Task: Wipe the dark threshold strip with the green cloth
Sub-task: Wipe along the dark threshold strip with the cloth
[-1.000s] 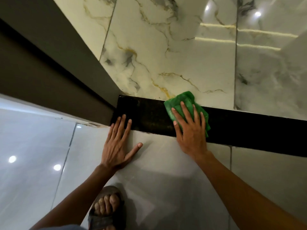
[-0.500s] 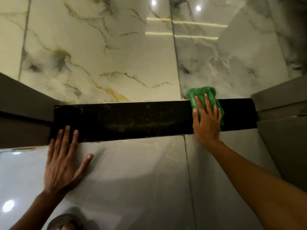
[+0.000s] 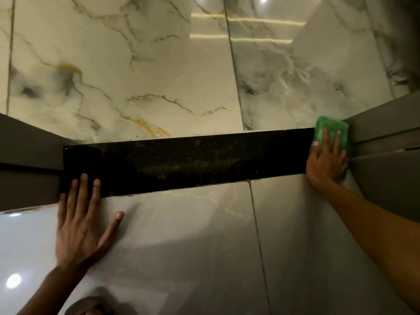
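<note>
The dark threshold strip (image 3: 181,162) runs across the floor between two door frames, speckled and dull along its middle. The folded green cloth (image 3: 329,130) lies at the strip's far right end, touching the right door frame. My right hand (image 3: 326,162) presses flat on the cloth, fingers spread over it. My left hand (image 3: 79,226) rests flat on the grey floor tile at the strip's left end, fingers apart, fingertips reaching onto the strip, holding nothing.
Marble tiles with gold veins (image 3: 136,87) lie beyond the strip and glossy grey tiles (image 3: 193,246) on my side. Brown door frames stand at the left (image 3: 27,155) and right (image 3: 386,137). A sandalled foot (image 3: 88,306) shows at the bottom edge.
My right hand has slid the green cloth rightward along the strip, from its left-middle to the right end by the frame. My left hand has stayed planted at the left end.
</note>
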Demonstrator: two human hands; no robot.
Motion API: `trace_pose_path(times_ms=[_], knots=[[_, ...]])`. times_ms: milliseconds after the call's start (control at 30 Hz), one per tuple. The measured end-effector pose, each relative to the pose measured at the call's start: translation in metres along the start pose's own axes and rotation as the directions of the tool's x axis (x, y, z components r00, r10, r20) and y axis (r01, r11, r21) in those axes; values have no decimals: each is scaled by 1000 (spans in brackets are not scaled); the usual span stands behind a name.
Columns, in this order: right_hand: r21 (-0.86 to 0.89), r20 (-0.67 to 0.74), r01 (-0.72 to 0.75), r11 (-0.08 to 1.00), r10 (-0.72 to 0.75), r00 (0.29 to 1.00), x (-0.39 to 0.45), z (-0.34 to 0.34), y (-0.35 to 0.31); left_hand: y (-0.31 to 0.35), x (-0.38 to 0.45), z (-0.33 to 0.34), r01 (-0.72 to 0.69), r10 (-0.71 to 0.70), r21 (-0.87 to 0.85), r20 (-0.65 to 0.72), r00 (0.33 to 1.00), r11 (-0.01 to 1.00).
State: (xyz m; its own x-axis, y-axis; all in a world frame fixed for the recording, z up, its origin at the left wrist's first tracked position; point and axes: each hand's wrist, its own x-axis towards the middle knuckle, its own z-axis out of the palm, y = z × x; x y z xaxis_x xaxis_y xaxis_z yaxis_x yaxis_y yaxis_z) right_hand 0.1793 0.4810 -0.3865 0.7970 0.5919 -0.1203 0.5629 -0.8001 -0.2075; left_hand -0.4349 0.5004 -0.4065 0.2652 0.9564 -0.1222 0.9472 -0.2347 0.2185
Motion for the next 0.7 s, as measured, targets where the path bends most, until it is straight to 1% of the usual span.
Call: trace_pose_path(times_ms=[100, 200, 367, 500, 600, 700], knots=[[54, -60, -108, 993, 111, 992, -10, 9, -5, 2, 0, -1, 0, 0, 12, -15, 1000, 1000], [84, -108, -186, 979, 194, 975, -16, 17, -6, 1, 1, 0, -11, 12, 20, -18, 1000, 1000], [111, -125, -236, 965, 249, 960, -17, 29, -8, -1, 0, 4, -7, 8, 35, -21, 1000, 999], [147, -109, -289, 946, 306, 946, -22, 37, -25, -1, 0, 4, -5, 5, 40, -16, 1000, 999], [142, -105, -259, 955, 274, 956, -37, 39, -44, -1, 1, 4, -2, 3, 40, -15, 1000, 999], [104, -103, -128, 986, 138, 985, -60, 41, -61, -1, 1, 4, -2, 3, 37, -12, 1000, 999]])
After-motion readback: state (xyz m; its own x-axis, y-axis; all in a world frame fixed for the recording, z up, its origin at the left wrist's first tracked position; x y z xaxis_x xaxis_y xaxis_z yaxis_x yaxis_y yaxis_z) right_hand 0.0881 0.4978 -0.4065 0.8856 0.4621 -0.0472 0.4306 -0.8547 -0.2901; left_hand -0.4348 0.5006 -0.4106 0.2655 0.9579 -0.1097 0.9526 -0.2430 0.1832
